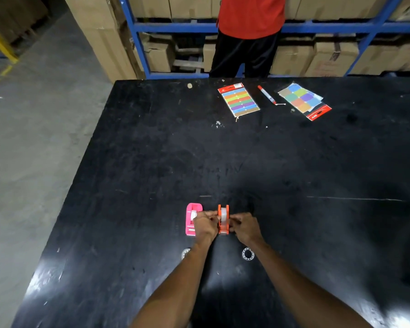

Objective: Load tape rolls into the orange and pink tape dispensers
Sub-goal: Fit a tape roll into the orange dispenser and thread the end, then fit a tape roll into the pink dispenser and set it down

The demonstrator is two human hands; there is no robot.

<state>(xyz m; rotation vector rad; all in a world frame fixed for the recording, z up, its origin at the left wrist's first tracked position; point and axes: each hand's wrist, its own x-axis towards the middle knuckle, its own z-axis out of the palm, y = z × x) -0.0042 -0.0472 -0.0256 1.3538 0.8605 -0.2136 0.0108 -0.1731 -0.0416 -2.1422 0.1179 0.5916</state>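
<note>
Seating the roll in the orange dispenser, mid-table.

On the table (294,162) we've got the pink dispenser (191,221), roll in, just left. Orange dispenser (223,221) stands between our hands, long axis pointing away. Left hand (205,224) and right hand (244,226) pinch its sides; probably on the tape roll (223,213) — too small to tell.
</note>
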